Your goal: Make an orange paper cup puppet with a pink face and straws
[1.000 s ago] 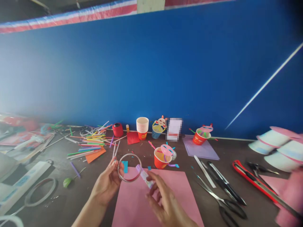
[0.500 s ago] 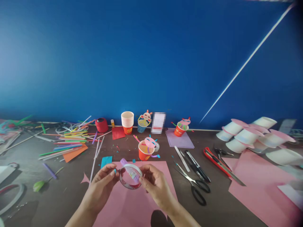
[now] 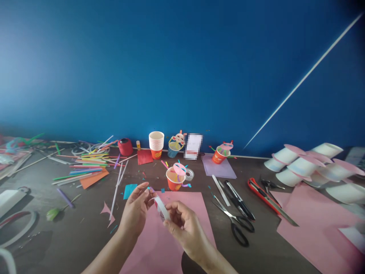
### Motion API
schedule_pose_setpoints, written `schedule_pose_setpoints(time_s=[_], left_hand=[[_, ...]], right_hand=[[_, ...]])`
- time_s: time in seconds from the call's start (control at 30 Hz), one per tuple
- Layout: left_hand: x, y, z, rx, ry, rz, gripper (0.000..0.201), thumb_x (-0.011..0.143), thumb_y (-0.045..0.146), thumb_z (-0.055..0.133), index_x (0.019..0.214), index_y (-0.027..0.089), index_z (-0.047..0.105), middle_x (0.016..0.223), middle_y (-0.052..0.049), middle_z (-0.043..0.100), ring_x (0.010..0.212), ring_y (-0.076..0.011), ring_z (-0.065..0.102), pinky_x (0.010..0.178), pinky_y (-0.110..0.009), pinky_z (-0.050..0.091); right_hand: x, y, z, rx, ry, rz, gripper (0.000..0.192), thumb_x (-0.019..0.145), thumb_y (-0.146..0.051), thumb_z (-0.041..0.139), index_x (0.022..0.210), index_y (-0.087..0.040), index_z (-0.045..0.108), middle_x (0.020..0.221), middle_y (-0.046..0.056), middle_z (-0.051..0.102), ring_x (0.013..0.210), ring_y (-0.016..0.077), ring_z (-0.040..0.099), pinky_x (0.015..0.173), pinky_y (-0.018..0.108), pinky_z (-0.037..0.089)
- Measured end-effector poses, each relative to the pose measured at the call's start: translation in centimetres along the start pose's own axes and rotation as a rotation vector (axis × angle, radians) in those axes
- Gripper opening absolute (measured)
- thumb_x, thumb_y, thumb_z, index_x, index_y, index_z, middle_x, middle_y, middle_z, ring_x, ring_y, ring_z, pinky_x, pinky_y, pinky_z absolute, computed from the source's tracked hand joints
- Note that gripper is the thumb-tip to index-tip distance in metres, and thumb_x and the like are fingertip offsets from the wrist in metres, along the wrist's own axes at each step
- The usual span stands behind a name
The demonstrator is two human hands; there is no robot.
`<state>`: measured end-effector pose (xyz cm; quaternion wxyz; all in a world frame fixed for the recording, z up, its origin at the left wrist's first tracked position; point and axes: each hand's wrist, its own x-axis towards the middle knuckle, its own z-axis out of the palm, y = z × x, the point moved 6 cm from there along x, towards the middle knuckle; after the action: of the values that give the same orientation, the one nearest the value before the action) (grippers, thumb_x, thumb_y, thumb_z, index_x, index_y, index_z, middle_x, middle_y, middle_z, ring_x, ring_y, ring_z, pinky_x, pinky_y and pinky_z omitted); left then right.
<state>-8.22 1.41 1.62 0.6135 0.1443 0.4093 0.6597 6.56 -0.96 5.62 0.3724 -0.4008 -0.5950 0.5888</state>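
Both your left hand [image 3: 136,210] and right hand [image 3: 184,224] pinch the white paper ring [image 3: 161,207] over the near pink sheet [image 3: 196,213]; it looks light and easily crushed, so grip its edges gently.

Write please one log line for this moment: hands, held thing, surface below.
left hand: holds white ring | right hand: holds white ring | below: pink paper sheet on table | nearby: scissors, orange paper cup

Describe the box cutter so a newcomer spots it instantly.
Start at the stack of white cups on the table's right side. Just left of them, past the black scissors, lies the box cutter: long, slanted, and the only red-handled tool there.
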Motion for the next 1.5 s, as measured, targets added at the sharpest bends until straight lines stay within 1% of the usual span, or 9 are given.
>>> schedule_pose_setpoints(time_s=[0.23,0.43,0.6,0.8,0.97,1.1,1.17,1.33,1.5], left_hand=[[-0.5,0.1,0.6,0.17,-0.062,0.077,0.023,0.068,0.021,0.067,0.09,0.019,0.06,0.07,0.002,0.061,0.062,-0.0095,0.059,0.061,-0.02,0.046],[-0.5,-0.4,0.0,0.102,-0.024,-0.018,0.031,0.065,0.02,0.07,0.094,0.016,0.059,0.07,0.002,0.059,0.04,-0.0006,0.041,0.036,-0.012,0.03],[-0.9,-0.6,-0.2,-0.006,0.019,-0.063,0.034,0.063,0.018,0.071,0.094,0.016,0.058,0.067,0.004,0.057,0.036,0.0014,0.034,0.035,-0.011,0.028],[-1.4,0.2,0.2,0.099,0.003,0.035,0.029,0.063,0.022,0.071,0.089,0.018,0.06,0.068,0.004,0.058,0.038,0.0003,0.035,0.034,-0.012,0.026],[-2.0,1.7,0.5,0.342,0.005,0.238,0.021,0.069,0.025,0.066,0.088,0.018,0.06,0.071,0.002,0.06,0.038,-0.0011,0.036,0.037,-0.014,0.029],[-3.1,2.5,1.0,0.552,0.009,0.329,0.013,0.071,0.024,0.064,0.084,0.019,0.062,0.055,0.004,0.054,0.036,-0.0051,0.039,0.034,-0.016,0.029],[-3.7,2.6,1.3,0.577,-0.005,0.341,0.014,0.069,0.021,0.065,0.083,0.02,0.064,0.054,0.003,0.055,0.038,-0.0082,0.046,0.037,-0.017,0.035],[-4.7,3.2,1.7,0.503,0.008,0.4,0.015,0.064,0.012,0.067,0.077,0.019,0.069,0.083,-0.005,0.065,0.054,-0.0117,0.056,0.053,-0.02,0.043],[-5.0,3.7,1.4,0.574,-0.014,0.504,0.019,0.065,0.008,0.067,0.078,0.02,0.071,0.08,-0.005,0.065,0.067,-0.0152,0.057,0.065,-0.019,0.043]], right_hand=[[-0.3,-0.1,0.5,0.013,-0.048,0.02,0.027,0.077,-0.036,0.059,0.095,-0.016,0.057,0.063,-0.004,0.045,0.052,0.0071,0.037,0.048,0.02,0.029],[-0.1,1.1,0.0,0.136,-0.051,0.086,0.029,0.078,-0.04,0.058,0.091,-0.015,0.057,0.062,-0.002,0.052,0.052,0.0087,0.048,0.051,0.021,0.038],[-0.1,2.0,-0.2,0.213,-0.055,0.088,0.023,0.081,-0.036,0.056,0.087,-0.015,0.051,0.07,0.003,0.059,0.067,0.0153,0.06,0.058,0.026,0.045],[-0.5,2.3,0.0,0.032,-0.076,0.087,0.01,0.083,-0.023,0.049,0.091,-0.016,0.05,0.076,0.004,0.061,0.073,0.0168,0.061,0.062,0.028,0.047],[-1.1,0.4,-0.5,-0.303,0.058,-0.127,0.029,0.075,-0.013,0.053,0.104,-0.02,0.05,0.096,0.006,0.055,0.085,0.0178,0.054,0.069,0.029,0.045],[-1.7,-2.1,0.3,-0.462,0.124,-0.327,0.024,0.077,-0.015,0.053,0.101,-0.019,0.052,0.093,0.006,0.053,0.086,0.0188,0.052,0.077,0.033,0.044],[-1.8,-2.9,0.9,-0.534,0.13,-0.372,0.019,0.078,-0.014,0.054,0.096,-0.019,0.055,0.088,0.006,0.055,0.083,0.019,0.053,0.075,0.033,0.045],[-1.7,-3.8,2.1,-0.739,0.189,-0.499,0.011,0.079,-0.013,0.051,0.086,-0.019,0.057,0.076,0.005,0.058,0.073,0.0194,0.054,0.067,0.033,0.043],[-1.7,-3.6,2.4,-0.786,0.209,-0.501,0.011,0.081,-0.012,0.049,0.085,-0.019,0.056,0.078,0.005,0.059,0.073,0.0197,0.053,0.067,0.034,0.04]])
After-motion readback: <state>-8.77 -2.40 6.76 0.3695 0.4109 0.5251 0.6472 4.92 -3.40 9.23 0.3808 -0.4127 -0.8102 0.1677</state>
